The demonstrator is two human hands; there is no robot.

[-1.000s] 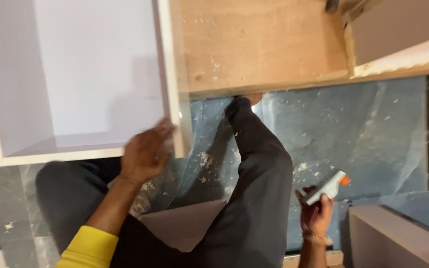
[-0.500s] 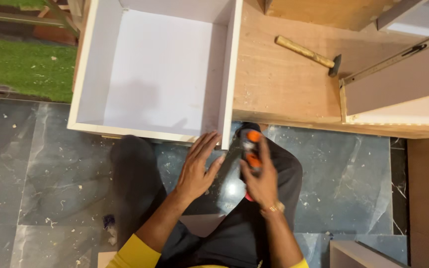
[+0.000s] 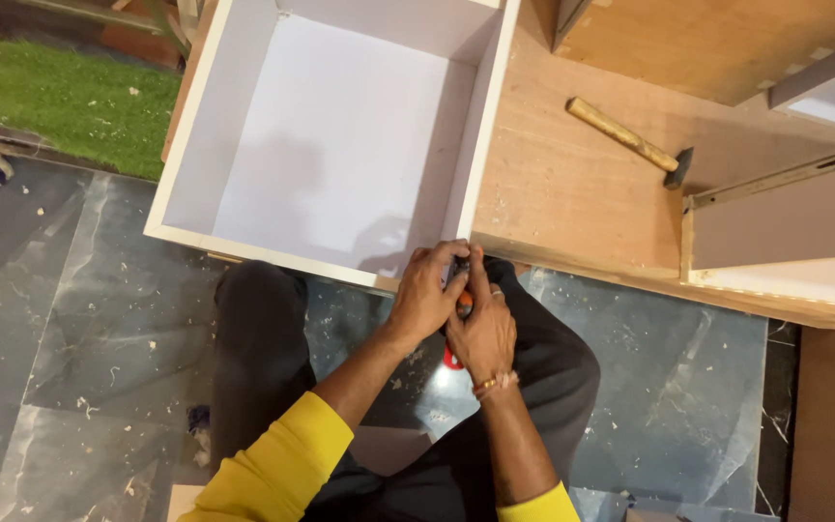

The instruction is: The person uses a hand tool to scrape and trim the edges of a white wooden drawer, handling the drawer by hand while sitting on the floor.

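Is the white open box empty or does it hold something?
Empty: the white open wooden box shows only its bare white bottom inside.

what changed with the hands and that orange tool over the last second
The right hand brought the orange tool up from low at the side to the near corner of the white box. The left hand left the box edge and closed on the tool too. The hammer lies unmoved on the board.
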